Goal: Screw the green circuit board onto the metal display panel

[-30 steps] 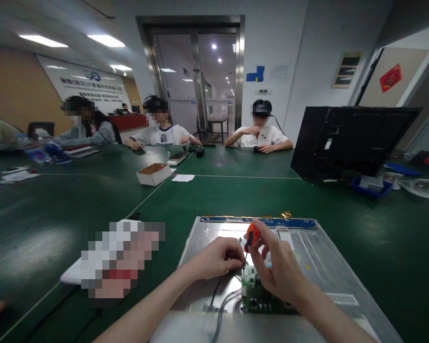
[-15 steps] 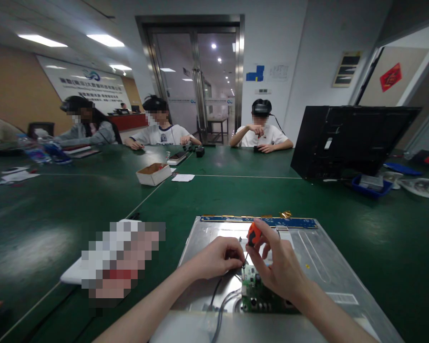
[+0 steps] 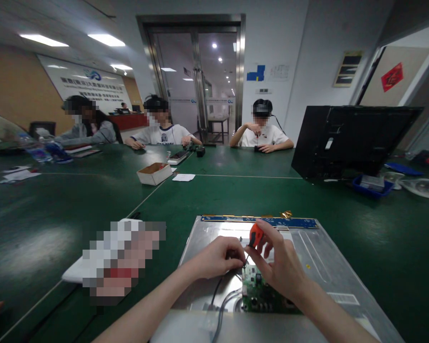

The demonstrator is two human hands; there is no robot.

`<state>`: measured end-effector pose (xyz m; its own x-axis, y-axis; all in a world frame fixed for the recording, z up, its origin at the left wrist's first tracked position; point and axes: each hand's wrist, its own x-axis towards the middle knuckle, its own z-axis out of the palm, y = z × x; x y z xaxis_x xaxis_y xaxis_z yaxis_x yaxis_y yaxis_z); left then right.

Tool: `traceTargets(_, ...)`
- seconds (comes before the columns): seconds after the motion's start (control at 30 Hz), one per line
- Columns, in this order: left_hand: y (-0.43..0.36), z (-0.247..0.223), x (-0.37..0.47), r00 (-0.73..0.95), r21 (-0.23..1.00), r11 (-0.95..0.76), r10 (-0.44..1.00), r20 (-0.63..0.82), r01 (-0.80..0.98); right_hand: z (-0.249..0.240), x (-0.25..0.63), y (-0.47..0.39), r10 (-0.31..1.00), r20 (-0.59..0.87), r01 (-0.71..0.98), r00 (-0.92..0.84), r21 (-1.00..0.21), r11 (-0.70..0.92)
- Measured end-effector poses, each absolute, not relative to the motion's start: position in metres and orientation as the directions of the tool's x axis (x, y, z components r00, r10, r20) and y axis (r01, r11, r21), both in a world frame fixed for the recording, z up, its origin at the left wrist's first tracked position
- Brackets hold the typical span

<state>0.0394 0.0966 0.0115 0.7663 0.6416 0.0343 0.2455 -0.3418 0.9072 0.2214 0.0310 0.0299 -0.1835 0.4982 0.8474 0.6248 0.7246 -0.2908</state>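
Note:
My right hand (image 3: pixel 284 267) grips a screwdriver (image 3: pixel 255 234) by its orange and black handle, its thin shaft slanting down to the upper left corner of a green circuit board (image 3: pixel 262 294). Close beside that tip, my left hand (image 3: pixel 219 257) is closed in a pinch; whatever sits between the fingertips is too small to make out. The board lies on a silver metal panel (image 3: pixel 329 267) with a blue strip board (image 3: pixel 296 222) along its far edge. Grey cables (image 3: pixel 222 314) run from near the board toward me. My right hand covers part of the board.
A black monitor (image 3: pixel 353 143) stands at the right beside a blue tray (image 3: pixel 372 186). A small open box (image 3: pixel 154 174) and a white card (image 3: pixel 183 177) lie farther off on the green table (image 3: pixel 229 197). Several people sit across the table.
The screwdriver handle has shifted very slightly, its tip staying at the board's corner. Both my hands hold almost the same pose.

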Motion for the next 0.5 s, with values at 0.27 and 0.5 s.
traceTargets(0.27, 0.0972, 0.0105, 0.0385, 0.778, 0.906, -0.347, 0.627, 0.030, 0.245, 0.0261, 0.2227, 0.0306, 0.541, 0.818, 0.579, -0.196, -0.349, 0.737)
traceTargets(0.5, 0.0955, 0.0153, 0.0396, 0.775, 0.914, -0.331, 0.632, 0.031, 0.233, 0.0278, 0.2219, 0.0317, 0.503, 0.845, 0.637, -0.180, -0.289, 0.714)
